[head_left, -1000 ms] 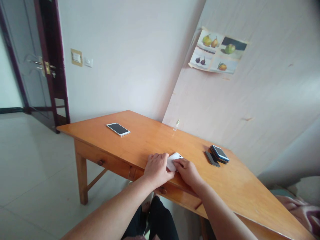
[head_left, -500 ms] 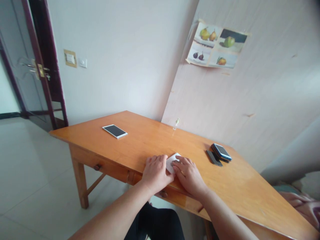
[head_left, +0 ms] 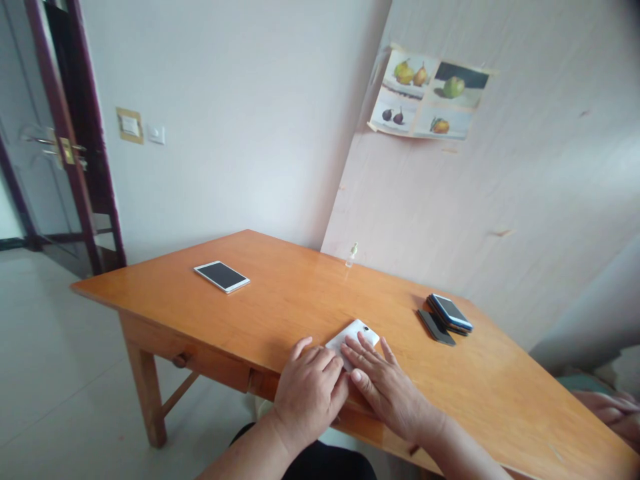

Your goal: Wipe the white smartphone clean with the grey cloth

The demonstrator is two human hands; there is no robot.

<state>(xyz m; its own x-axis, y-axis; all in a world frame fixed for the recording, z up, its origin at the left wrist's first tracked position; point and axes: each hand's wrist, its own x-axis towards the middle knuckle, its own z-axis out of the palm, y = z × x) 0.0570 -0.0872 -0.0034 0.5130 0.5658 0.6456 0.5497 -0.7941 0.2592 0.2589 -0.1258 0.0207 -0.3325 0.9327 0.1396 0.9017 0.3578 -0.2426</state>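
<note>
A white phone (head_left: 356, 333) lies face down near the front edge of the wooden table (head_left: 280, 300), its far end showing beyond my fingers. My left hand (head_left: 307, 392) rests at its near left end with fingers curled loosely over it. My right hand (head_left: 383, 387) lies flat over its near right part, fingers stretched out and pressing on it. Both hands touch each other over the phone.
A white-framed phone (head_left: 221, 276) lies screen up at the table's left. A small stack of dark and blue phones (head_left: 447, 316) sits at the right. A tiny clear bottle (head_left: 352, 255) stands by the wall. Open door (head_left: 65, 133) at left; fabric (head_left: 607, 407) at far right.
The view shifted so the table and my hands sit lower in frame. My right hand's fingers have stretched out flatter over the white phone, and more of its far end shows.
</note>
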